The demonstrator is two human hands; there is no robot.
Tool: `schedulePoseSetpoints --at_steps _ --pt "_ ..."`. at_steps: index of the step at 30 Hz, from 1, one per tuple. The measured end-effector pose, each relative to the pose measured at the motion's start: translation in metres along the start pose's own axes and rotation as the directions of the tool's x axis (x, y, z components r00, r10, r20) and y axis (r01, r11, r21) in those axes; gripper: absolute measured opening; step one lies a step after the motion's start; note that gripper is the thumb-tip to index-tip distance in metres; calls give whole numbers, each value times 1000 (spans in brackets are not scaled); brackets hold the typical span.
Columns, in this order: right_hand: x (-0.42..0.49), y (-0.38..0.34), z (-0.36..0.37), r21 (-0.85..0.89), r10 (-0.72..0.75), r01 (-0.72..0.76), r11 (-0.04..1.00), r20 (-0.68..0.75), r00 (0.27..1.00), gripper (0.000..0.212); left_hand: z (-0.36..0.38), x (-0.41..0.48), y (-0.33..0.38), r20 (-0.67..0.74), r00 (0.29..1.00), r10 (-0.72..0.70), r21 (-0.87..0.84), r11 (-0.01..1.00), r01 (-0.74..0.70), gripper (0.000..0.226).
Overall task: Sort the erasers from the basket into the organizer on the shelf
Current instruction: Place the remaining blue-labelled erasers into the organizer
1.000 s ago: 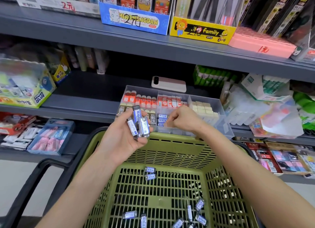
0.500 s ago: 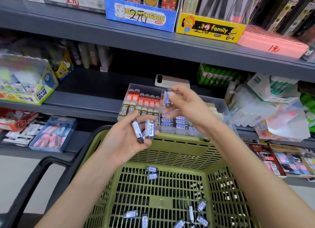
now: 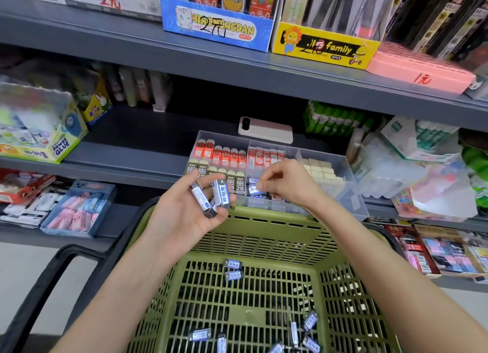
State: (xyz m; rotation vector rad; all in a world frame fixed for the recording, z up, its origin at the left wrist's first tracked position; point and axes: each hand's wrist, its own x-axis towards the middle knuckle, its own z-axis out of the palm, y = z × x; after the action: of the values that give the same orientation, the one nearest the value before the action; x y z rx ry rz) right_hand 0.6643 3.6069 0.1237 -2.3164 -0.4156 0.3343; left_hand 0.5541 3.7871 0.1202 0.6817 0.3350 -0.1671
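Lowered since half a second ago: right hand, down from above the organizer into its middle front compartment, fingers curled, thumb and forefinger pinching one blue-and-white eraser onto the row already lying under the fingertips. Left hand just left of that, fingers loosely curled round a clutch of erasers, above the basket rim. Loose erasers well below both hands, on the basket floor.

Risks dropping one from the left fingers, given a slack-looking hold on unevenly fanned sleeves: back into the basket at best, outside the rim at worst. Risks setting the pinched eraser down crooked, or straying among the brown-sleeved erasers just left of the right fingertips and mixing sorts. Could also catch the organizer's front wall with the wrist and shove it along the shelf.

Legible: "2B" on those brown sleeves; "MIAOMENGDAN" and "36PCS" on the blue box far above the fingers; "family" on the yellow box beside it; "POWER GLUE" on the glue box far left; handwritten "1元" on the pink box. Print on the blue-and-white sleeves too small to read.
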Motion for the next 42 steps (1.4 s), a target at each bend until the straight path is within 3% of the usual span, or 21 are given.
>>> schedulePoseSetpoints --at_steps 5,7,9,11,13,17,19,21,23,25,29,34,39,42 --pt "-2 0 5 -198 -34 33 980 -3 999 10 4 -1 -1 9 1000 0 -33 999 0 39" --pt "-4 -3 4 -284 -36 33 958 -4 999 22 4 -1 -2 21 1000 -11 -41 999 12 42" --pt "-9 -8 3 -364 -107 65 929 -97 990 35 4 -2 -2 34 999 -25 -50 998 27 43" --pt "-19 -20 4 -180 -211 182 967 -159 964 29 5 -3 -1 50 998 -33 -40 999 35 45" --pt "-30 -35 7 29 -243 246 969 -84 966 20 5 -3 -1 75 997 -37 -24 999 39 50" --pt "-37 -48 13 -64 -285 291 955 82 955 26 5 -3 -2 97 995 -38 -15 999 40 58" --pt "-37 -50 13 -5 -285 286 958 63 956 19 3 -2 -3 74 997 -34 -26 999 36 58" --pt "-36 -49 9 168 -259 252 953 16 966 11 1 0 -3 41 999 -32 -40 999 33 54" --pt "-33 -43 -2 385 -177 197 901 -88 980 12 1 0 -2 4 1000 -21 -45 999 22 51" --pt "-27 -33 -14 469 -47 138 872 -201 978 9 1 1 -2 -18 1000 15 -18 1000 -15 59" --pt "-16 -10 -9 248 114 -21 969 -369 922 13 2 1 -2 -68 993 94 43 995 -91 57" --pt "-7 -3 17 38 89 -80 996 -497 863 26 2 0 -3 -87 986 144 12 990 -144 41" --pt "-4 0 22 -169 69 -157 973 -436 897 37 0 -1 -3 -18 981 196 176 966 -190 35" --pt "-3 0 14 -321 44 -155 935 -327 944 47 -2 -3 -2 55 974 219 279 934 -225 31"
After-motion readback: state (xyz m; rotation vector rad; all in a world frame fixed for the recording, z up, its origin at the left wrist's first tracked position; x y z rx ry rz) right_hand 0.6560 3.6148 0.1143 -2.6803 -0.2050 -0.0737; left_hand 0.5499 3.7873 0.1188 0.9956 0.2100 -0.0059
